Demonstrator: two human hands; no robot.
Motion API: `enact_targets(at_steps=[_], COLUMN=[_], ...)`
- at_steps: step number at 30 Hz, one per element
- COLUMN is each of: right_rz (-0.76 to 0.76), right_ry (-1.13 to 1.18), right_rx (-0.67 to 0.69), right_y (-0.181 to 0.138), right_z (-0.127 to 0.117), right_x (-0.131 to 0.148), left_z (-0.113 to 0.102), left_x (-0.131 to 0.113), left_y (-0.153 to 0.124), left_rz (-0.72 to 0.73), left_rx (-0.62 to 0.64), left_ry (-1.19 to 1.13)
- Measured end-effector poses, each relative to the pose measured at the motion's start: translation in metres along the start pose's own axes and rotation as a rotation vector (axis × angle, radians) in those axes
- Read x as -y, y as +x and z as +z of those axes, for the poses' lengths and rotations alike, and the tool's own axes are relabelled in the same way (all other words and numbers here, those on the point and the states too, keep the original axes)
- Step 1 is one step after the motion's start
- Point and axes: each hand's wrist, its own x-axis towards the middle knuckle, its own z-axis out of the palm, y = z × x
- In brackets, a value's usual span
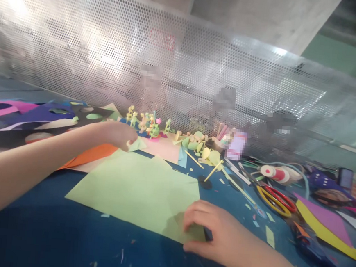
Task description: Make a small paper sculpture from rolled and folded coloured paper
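Note:
A large light green sheet (139,188) lies flat on the blue table; whether it is felt or paper I cannot tell. At its near right corner, my right hand (216,235) has thumb and curled fingers apart, touching or just above the sheet. My left hand (119,135) reaches over the far left side, its fingertips closed at a small light green piece (138,144); blur partly hides the grip. Beyond that hand stand several small flower-like figures (154,127) in green, yellow and pink. A pink sheet (163,148) lies beside them.
Right of the sheet are scissors (276,201) with red and yellow handles, a white and red spool (275,173) and a dark blue tool (317,247). Purple cutouts (48,117) and an orange piece (90,155) lie left. A perforated metal panel (116,58) stands behind the table.

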Motion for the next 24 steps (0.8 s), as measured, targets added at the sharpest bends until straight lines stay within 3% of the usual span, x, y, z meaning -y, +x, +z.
enact_targets(at_steps=[2,4,7,12,17,24], right_rz=[0.029,0.045,0.039,0.031,0.042,0.008], right_ry=[0.006,0.022,0.063,0.076,0.086,0.1], right_rx=[0.008,0.012,0.043,0.063,0.06,0.057], right_y=[-0.001,-0.002,-0.002,-0.002,-0.002,-0.001], right_z=[-0.001,0.0,0.0,-0.001,-0.001,-0.002], right_x=[-0.001,-0.001,-0.001,-0.001,-0.003,-0.003], left_z=[0.003,0.011,0.031,0.054,0.051,0.054], left_x=[-0.024,-0.05,-0.083,-0.099,-0.093,-0.095], left_y=[-0.008,-0.02,-0.04,-0.06,-0.061,-0.067], left_rz=[0.209,0.414,0.576,0.647,0.641,0.593], left_rx=[0.135,0.331,0.397,0.305,0.356,0.293], left_ry=[0.085,-0.011,-0.119,-0.046,-0.091,-0.055])
